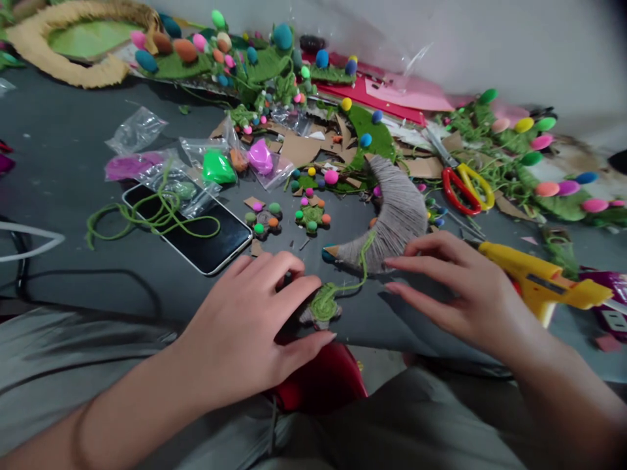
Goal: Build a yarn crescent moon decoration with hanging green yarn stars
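Observation:
A small star-shaped piece wound with green yarn (324, 304) lies near the table's front edge, a loose green yarn tail (361, 267) running from it towards a grey crescent. My left hand (255, 313) rests beside this piece, index finger and thumb apart at its upper and lower sides; whether they touch it I cannot tell. My right hand (460, 294) has thumb and fingers spread, nothing between them. Its fingertips are close to the yarn-wrapped crescent (399, 215). Behind the star piece sit two small pieces with coloured balls, one grey (265, 220) and one green (312, 215).
A phone (215, 241) with tangled green yarn (161, 209) over it lies at left, near bags of coloured clay (218, 168). Scissors (463, 179) and a yellow glue gun (539, 274) are at right. Cardboard scraps (298, 149) and ball-tipped green decorations (264, 68) line the back.

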`<state>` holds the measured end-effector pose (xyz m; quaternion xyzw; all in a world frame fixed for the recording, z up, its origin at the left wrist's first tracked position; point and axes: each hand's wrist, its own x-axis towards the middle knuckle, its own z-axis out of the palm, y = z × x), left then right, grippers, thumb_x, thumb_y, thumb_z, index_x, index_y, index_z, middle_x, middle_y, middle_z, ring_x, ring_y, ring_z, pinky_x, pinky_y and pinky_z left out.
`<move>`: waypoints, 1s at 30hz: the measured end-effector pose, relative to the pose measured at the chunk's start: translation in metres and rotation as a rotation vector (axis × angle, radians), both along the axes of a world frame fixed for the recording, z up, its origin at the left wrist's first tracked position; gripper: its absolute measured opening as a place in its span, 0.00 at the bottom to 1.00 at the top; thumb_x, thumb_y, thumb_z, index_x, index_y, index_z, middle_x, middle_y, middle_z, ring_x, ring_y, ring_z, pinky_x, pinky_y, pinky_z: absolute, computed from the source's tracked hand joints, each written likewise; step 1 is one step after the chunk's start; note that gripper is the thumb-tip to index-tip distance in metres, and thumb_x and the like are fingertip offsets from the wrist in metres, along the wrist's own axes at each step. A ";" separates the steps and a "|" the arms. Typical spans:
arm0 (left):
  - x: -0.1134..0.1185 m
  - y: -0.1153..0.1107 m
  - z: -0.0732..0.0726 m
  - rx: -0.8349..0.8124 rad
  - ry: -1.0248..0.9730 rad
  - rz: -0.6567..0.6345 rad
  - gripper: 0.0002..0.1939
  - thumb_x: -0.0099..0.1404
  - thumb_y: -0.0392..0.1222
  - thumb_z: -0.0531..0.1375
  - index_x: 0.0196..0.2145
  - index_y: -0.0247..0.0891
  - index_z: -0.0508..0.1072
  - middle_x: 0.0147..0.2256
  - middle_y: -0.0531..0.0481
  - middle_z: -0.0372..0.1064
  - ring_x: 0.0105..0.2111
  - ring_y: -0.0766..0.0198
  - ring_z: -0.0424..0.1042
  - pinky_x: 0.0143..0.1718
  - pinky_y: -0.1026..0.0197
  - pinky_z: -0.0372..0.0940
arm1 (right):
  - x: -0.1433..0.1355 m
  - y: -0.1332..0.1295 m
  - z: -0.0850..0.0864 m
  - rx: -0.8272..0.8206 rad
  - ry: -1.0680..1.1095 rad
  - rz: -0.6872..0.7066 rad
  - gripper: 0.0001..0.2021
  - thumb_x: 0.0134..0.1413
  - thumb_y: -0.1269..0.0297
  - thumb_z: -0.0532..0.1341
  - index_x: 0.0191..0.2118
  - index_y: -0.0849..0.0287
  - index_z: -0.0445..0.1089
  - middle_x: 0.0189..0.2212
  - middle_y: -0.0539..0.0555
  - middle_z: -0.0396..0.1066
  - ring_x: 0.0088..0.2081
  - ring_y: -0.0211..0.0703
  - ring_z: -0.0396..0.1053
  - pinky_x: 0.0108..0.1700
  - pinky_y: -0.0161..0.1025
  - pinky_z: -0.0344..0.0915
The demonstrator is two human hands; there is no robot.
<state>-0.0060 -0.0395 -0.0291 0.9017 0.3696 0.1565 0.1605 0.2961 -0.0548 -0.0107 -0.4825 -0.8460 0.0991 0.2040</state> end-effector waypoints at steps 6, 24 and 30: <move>-0.002 -0.002 0.000 -0.031 -0.056 0.015 0.23 0.66 0.57 0.63 0.51 0.37 0.75 0.47 0.42 0.69 0.42 0.52 0.71 0.40 0.46 0.64 | -0.017 -0.002 -0.016 0.060 -0.043 0.003 0.11 0.59 0.65 0.67 0.47 0.59 0.73 0.44 0.58 0.68 0.45 0.47 0.69 0.47 0.46 0.69; -0.002 -0.002 0.001 -0.065 -0.048 0.053 0.22 0.66 0.56 0.62 0.50 0.38 0.74 0.48 0.42 0.70 0.43 0.50 0.72 0.42 0.46 0.64 | 0.029 -0.010 0.024 -0.438 0.367 -0.009 0.05 0.62 0.70 0.63 0.37 0.53 0.76 0.47 0.56 0.77 0.49 0.48 0.76 0.44 0.40 0.74; 0.000 -0.002 0.001 -0.076 -0.053 0.036 0.23 0.66 0.56 0.62 0.51 0.37 0.74 0.48 0.42 0.69 0.44 0.51 0.72 0.43 0.46 0.64 | 0.029 -0.015 0.022 -0.674 0.742 0.064 0.12 0.68 0.58 0.56 0.32 0.55 0.67 0.51 0.62 0.77 0.56 0.58 0.74 0.52 0.53 0.73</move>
